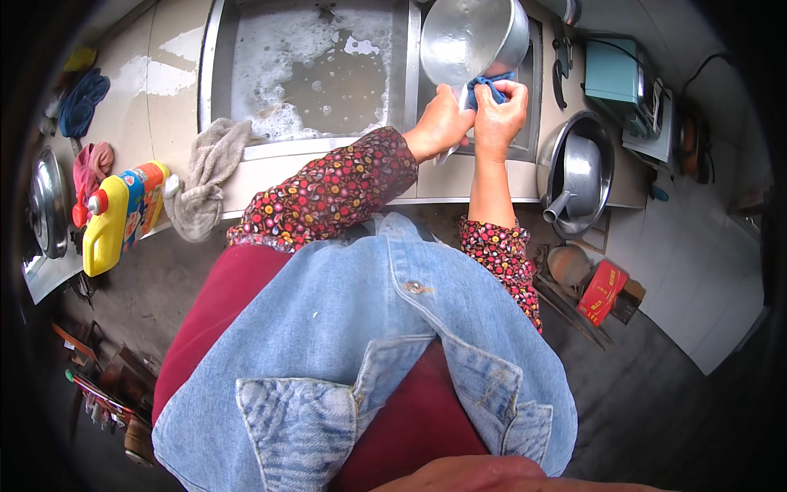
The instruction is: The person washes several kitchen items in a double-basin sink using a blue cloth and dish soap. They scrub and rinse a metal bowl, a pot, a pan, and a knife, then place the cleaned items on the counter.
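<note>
Over the right sink basin [527, 132], my left hand [441, 122] grips a thin white item [463, 98], perhaps a dish or spoon. Its lower end pokes out below the fingers, and the hand hides most of it. My right hand [501, 117] pinches a bunched blue cloth [486, 89] that touches the white item. Just beyond both hands, a large round metal basin [464, 40] sits tilted over the right sink. Greyish, foamy water fills the left sink basin [216, 74].
A grey rag [212, 166] drapes over the counter's front edge, beside a yellow detergent bottle [104, 240]. Pink [95, 163] and blue cloths [84, 104] lie farther left. At right are a metal bowl holding a ladle [581, 172], knives [559, 64] and a light-blue appliance [615, 71].
</note>
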A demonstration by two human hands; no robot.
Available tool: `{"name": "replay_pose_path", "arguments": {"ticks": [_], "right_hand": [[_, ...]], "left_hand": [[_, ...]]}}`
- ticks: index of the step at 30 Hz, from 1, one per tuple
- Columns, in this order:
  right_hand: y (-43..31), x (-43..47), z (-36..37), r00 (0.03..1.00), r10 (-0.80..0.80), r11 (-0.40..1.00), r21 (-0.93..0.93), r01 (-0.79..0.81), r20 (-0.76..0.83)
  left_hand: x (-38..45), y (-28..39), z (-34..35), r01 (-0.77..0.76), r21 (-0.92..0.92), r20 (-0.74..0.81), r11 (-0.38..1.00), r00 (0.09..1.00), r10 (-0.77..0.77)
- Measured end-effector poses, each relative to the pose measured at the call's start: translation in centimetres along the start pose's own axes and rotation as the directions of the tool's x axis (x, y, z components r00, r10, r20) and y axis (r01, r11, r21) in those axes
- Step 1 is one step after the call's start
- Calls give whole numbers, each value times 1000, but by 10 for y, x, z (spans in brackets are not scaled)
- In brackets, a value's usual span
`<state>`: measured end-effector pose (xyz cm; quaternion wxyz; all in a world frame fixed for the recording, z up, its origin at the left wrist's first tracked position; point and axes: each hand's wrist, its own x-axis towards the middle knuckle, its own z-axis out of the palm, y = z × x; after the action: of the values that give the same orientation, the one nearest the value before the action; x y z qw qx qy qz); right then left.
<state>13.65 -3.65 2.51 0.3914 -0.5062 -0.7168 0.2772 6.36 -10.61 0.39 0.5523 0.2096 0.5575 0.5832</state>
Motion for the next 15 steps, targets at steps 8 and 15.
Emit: {"name": "replay_pose_path", "arguments": {"ticks": [8, 15], "right_hand": [[-1, 0, -2, 994, 109, 951, 294, -98, -24], [21, 6, -1, 954, 297, 781, 564, -270, 45]], "left_hand": [[-1, 4, 1, -30, 0, 38, 1000, 999, 30], [-3, 0, 0, -2, 5, 58, 1000, 998, 2]]}}
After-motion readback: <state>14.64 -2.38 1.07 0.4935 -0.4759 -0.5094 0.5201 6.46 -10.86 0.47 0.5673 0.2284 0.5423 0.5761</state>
